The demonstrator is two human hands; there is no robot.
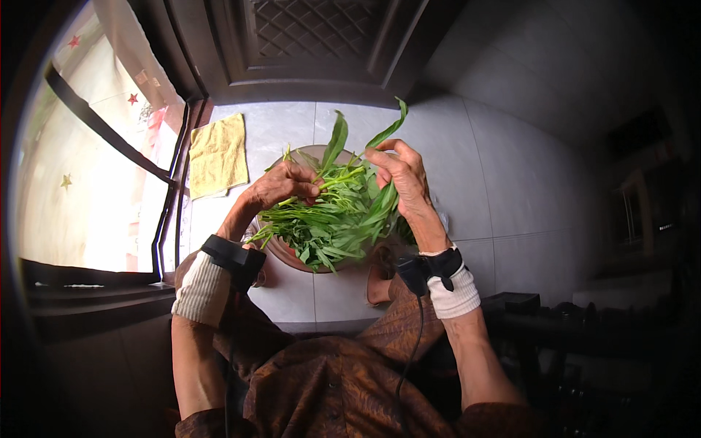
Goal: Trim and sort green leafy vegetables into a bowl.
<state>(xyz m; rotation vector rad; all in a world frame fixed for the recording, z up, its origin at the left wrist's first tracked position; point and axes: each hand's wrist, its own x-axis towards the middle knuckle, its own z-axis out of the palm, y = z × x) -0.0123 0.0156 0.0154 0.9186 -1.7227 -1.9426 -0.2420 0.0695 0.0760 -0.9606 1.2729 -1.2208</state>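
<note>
A heap of water spinach, with long pale stems and narrow green leaves, fills a round brownish basin between my feet. My left hand is over the left side of the heap, fingers closed round a green stem. At the upper right of the basin, my right hand pinches a leafy sprig of water spinach. One long leaf sticks up past its fingers, and more leaves hang below the palm. The fingers partly hide where each stem is gripped.
On the grey tiled floor a yellow cloth lies left of the basin. A dark panelled door stands beyond it. Bright glass is at the left; dark furniture stands at the right. A cable hangs from my right wrist.
</note>
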